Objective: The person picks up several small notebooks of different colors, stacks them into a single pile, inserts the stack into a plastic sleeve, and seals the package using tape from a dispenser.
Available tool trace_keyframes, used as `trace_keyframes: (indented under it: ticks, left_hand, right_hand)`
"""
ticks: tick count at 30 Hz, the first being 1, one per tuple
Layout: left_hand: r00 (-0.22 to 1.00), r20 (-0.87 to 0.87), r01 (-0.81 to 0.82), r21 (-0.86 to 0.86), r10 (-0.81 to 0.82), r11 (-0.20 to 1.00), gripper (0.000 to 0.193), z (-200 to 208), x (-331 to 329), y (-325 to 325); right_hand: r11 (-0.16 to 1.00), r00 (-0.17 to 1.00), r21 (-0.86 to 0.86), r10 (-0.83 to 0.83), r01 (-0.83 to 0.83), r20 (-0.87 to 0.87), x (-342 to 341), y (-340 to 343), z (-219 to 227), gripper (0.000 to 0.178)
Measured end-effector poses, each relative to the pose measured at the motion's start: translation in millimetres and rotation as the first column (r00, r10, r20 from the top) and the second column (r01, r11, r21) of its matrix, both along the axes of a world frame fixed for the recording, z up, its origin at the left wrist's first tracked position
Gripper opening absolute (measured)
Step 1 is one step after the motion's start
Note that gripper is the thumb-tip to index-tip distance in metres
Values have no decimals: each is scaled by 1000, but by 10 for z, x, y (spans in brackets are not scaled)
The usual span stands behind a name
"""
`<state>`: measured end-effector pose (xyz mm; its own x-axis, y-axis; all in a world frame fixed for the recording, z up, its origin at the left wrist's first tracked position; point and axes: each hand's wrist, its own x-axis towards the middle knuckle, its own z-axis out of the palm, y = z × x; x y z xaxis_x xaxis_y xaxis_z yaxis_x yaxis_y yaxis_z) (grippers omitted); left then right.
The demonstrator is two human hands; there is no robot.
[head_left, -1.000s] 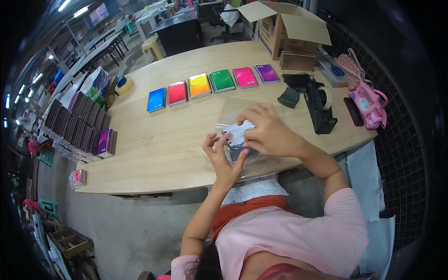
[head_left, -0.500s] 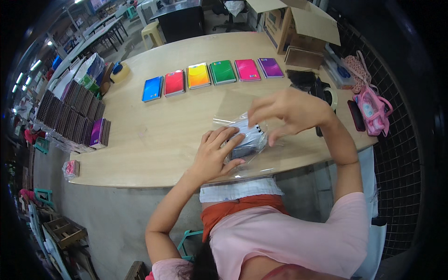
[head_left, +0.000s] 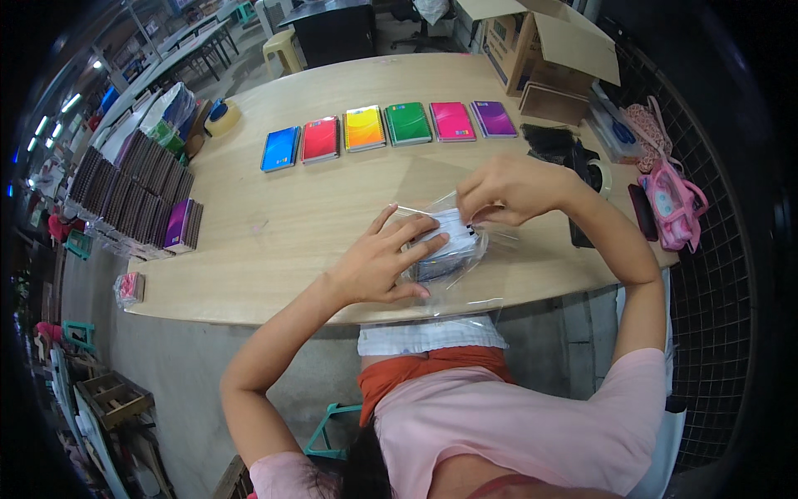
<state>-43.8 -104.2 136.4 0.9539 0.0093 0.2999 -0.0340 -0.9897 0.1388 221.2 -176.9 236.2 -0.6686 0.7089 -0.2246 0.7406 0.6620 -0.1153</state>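
Moved since half a second ago: the right hand (head_left: 507,198), from a spread hover beside the plastic-wrapped bundle (head_left: 453,224) to fingertips bunched at its one-o'clock corner — pinching the film or not, cannot tell. Hardly shifted: the left hand (head_left: 382,259), unclenched, fingers fanned across the bundle's top.

Beneath, a pale wood-grain table (head_left: 307,224). With the bundle as dial centre: grey floor (head_left: 191,358) at eight, a cream stool (head_left: 283,51) and a black desk (head_left: 337,37) toward eleven, dark wire mesh (head_left: 715,291) just past three.

Close to the table's near edge, toward its five o'clock, the bundle itself: loose clear film, wrinkled and glinting, around white page edges, darker on the near side.

From ten round to one, in a row: a blue notebook (head_left: 280,150), a red notebook (head_left: 320,139), a yellow notebook (head_left: 364,128), a green notebook (head_left: 407,124), a pink notebook (head_left: 451,122) and a purple notebook (head_left: 494,119). Also stacked notebooks (head_left: 133,200) at nine, a tape roll (head_left: 222,121) at ten, an open cardboard box (head_left: 573,46) at one, a pink pouch (head_left: 675,208) near three. In the way: both hands over much of the bundle — and the right forearm (head_left: 619,237) across part of a black tape dispenser (head_left: 579,236) between two and three.
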Motion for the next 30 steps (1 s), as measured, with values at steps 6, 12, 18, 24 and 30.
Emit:
trace_keyframes:
  ticks: [6,12,18,24,30]
  left_hand:
    - [999,11,-47,32,47,998,85,-69,19,-74]
    - [996,32,-89,18,88,996,85,-116,7,-120]
    - [998,43,-53,23,52,998,84,-109,30,-54]
    - [999,36,-14,29,13,999,84,-107,29,-12]
    - [998,4,69,-47,-69,996,89,-82,44,67]
  right_hand:
    - [946,813,252,-22,206,-581,-217,146,-137,43]
    - [743,670,307,-246,595,-701,-87,-54,436,49]
    - [995,998,77,63,-61,-20,-134,-182,209,46]
    - [998,999,49,42,-43,24,-116,105,-9,22]
    - [996,950,-69,25,-49,-311,-124,225,-133,9]
